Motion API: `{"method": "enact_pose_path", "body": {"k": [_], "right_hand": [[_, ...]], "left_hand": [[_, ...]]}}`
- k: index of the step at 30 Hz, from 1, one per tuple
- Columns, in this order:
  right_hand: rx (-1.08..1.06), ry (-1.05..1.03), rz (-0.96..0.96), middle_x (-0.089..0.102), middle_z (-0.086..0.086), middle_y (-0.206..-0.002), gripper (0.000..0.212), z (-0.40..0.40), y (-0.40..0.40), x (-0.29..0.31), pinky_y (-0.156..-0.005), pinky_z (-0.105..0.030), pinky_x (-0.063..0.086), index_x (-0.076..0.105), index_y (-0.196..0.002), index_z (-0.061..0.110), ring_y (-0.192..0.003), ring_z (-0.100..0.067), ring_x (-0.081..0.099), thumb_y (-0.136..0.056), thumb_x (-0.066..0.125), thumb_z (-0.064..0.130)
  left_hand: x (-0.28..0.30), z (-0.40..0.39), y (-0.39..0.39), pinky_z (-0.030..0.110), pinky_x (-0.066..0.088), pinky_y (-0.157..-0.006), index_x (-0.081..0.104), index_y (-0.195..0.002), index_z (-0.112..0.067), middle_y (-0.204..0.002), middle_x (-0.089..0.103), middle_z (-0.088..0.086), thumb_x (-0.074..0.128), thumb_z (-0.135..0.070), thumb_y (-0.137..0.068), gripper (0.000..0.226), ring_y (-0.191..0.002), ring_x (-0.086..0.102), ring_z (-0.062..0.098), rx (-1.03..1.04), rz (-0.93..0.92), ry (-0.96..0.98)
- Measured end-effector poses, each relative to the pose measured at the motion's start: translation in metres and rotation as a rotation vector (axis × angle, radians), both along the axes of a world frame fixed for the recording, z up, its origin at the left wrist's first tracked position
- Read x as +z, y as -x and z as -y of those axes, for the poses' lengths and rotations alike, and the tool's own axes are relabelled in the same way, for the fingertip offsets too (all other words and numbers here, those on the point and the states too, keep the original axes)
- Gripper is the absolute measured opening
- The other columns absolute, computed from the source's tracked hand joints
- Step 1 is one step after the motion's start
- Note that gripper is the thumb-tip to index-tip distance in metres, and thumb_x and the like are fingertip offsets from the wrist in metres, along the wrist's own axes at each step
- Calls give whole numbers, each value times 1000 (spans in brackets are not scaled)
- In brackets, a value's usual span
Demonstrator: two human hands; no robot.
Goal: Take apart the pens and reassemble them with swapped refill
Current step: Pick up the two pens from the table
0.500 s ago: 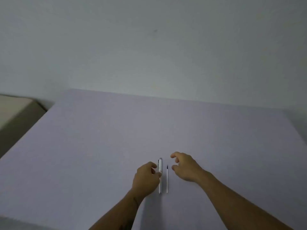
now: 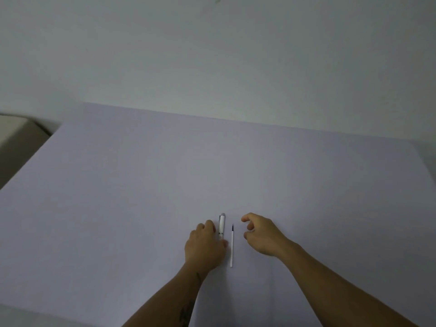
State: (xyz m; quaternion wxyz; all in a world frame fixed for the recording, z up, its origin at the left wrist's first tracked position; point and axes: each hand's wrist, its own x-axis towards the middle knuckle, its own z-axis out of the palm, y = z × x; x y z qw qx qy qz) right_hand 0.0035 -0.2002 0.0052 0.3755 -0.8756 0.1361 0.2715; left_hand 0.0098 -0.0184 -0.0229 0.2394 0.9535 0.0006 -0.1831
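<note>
A white pen (image 2: 221, 225) with a clip lies lengthwise on the pale lilac table (image 2: 141, 185), its lower part hidden under my left hand (image 2: 204, 247). My left hand rests on it, fingers and thumb closing around the barrel. Just right of the pen lies a thin white refill (image 2: 232, 249) with a dark tip pointing away from me. My right hand (image 2: 262, 234) hovers to the right of the refill, fingers curled and apart, holding nothing.
The table meets a plain white wall (image 2: 212, 55) at the back. A beige piece of furniture (image 2: 14, 135) stands past the table's left edge. The near edge of the table runs across the bottom left.
My left hand has slid further over the pen's lower barrel. My right hand has drawn slightly to the right, away from the refill.
</note>
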Motion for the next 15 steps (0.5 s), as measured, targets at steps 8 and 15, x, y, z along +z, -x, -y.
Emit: {"method": "enact_pose_path", "body": {"k": [8,15], "right_hand": [[-106,-86,24,61,1,-114,41,-8,-16,4,-76,-22,48,56,-133,21,-96,-15,60,-92,53,15],[-380,-359,53,74,-4,-94,24,-47,-46,15,-76,-35,59,69,-109,16,-78,-16,69,-87,60,12]], "left_hand": [[2,-14,-11,25,43,-54,55,-78,-19,-76,56,-2,50,-21,-85,9,-64,53,12,149,-41,109],[22,-31,-31,21,50,-58,67,-87,-20,-78,68,0,58,-17,-91,10,-69,62,15,264,-92,487]]}}
